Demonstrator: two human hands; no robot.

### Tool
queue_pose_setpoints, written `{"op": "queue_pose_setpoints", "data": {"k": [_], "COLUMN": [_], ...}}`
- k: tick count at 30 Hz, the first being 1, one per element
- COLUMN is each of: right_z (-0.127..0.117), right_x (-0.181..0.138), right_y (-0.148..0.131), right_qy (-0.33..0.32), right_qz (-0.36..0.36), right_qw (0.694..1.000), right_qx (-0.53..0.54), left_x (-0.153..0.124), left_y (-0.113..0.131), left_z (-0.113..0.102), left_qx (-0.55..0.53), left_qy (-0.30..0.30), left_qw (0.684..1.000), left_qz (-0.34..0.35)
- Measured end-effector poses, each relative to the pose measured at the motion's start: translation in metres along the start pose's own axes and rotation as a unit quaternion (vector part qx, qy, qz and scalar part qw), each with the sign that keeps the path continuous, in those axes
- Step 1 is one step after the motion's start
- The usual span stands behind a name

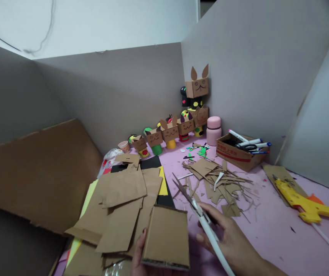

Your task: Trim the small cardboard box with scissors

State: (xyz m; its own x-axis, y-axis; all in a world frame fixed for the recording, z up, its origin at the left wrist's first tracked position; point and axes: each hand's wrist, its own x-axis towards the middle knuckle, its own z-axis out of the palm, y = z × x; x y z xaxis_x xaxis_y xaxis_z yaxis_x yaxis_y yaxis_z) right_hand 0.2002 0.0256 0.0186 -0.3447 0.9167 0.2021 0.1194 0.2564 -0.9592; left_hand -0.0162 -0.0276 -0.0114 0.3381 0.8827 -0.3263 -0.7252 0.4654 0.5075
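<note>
My left hand (138,255) grips a rectangular piece of corrugated cardboard (167,235) at the bottom of the view, fingers curled on its left edge. My right hand (230,239) holds white-handled scissors (197,209), the blades apart and pointing up-left just beside the cardboard's right edge. A pile of cut cardboard sheets (121,207) lies to the left on black and yellow paper.
Cardboard scraps (222,182) litter the pink table. Several cardboard animal figures (170,134) line the back wall, with a pink flask (213,130). A box of markers (240,151) stands at the right, a yellow glue gun (308,203) further right. A large cardboard sheet (38,172) leans at the left.
</note>
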Motion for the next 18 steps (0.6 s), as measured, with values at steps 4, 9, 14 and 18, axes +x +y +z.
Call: {"op": "queue_pose_setpoints", "data": {"k": [4, 9, 14, 18], "right_z": [-0.007, -0.017, -0.024, -0.026], "right_x": [0.003, 0.005, 0.002, 0.001], "right_y": [-0.002, -0.004, -0.007, -0.005], "right_qy": [-0.004, -0.028, -0.038, -0.050], "right_qz": [0.021, -0.002, -0.038, -0.031], "right_qw": [0.998, 0.990, 0.975, 0.964], "right_qx": [-0.055, -0.135, -0.214, -0.257], "left_x": [0.003, 0.003, -0.006, -0.012], "left_y": [0.004, 0.011, 0.014, 0.017], "left_z": [-0.001, -0.001, 0.008, 0.024], "left_qx": [-0.001, -0.008, -0.015, -0.029], "left_qy": [-0.037, -0.020, 0.025, 0.040], "left_qw": [0.999, 0.999, 0.997, 0.995], "left_qz": [0.023, 0.043, 0.073, 0.089]}}
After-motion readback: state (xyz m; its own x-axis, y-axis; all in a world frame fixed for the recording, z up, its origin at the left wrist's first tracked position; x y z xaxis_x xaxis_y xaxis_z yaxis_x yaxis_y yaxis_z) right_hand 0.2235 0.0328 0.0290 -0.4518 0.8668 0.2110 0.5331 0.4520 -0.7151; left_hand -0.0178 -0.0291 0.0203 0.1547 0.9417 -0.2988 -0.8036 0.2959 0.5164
